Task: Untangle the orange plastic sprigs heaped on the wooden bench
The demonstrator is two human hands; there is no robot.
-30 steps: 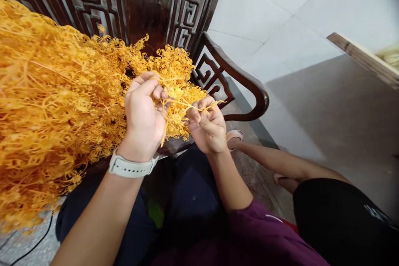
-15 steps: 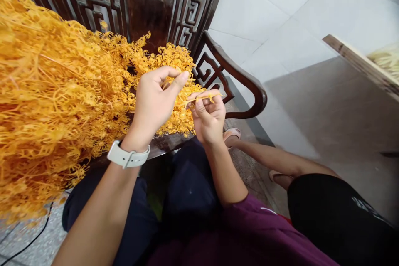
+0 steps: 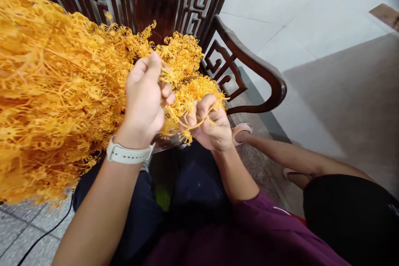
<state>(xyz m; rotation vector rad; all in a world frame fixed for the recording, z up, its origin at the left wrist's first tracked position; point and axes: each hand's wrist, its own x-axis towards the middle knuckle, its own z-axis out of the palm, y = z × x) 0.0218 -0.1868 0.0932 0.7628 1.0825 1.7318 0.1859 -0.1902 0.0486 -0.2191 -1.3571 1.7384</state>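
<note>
The left hand (image 3: 143, 99) sits at the near side of a large heap of branching orange sprigs (image 3: 56, 91), its fingers curled inward and pressed together around a tuft, with the thumb upright against the strands. The right hand (image 3: 210, 124) is just beside it, its fingers bent and closed on a thin sprig that crosses them, though the exact pinch is partly hidden. A pale watch (image 3: 126, 154) circles the left wrist. The heap fills the left part of the view and rests on a dark carved wooden bench (image 3: 166, 143), spilling over its near edge and piled against its fretwork back (image 3: 199, 0). Its right end reaches toward the curved armrest (image 3: 255, 64) at the bench's right corner without covering it. The person's plum sleeve (image 3: 249, 232) and navy trousers (image 3: 196, 187) show below the hands. To the right, another person's bare leg (image 3: 280, 153) and black shorts (image 3: 343, 216) extend across the view, ending in a pink sandal (image 3: 242, 132) near the bench. A black cable (image 3: 46, 232) runs across the tiled floor (image 3: 18, 232).
</note>
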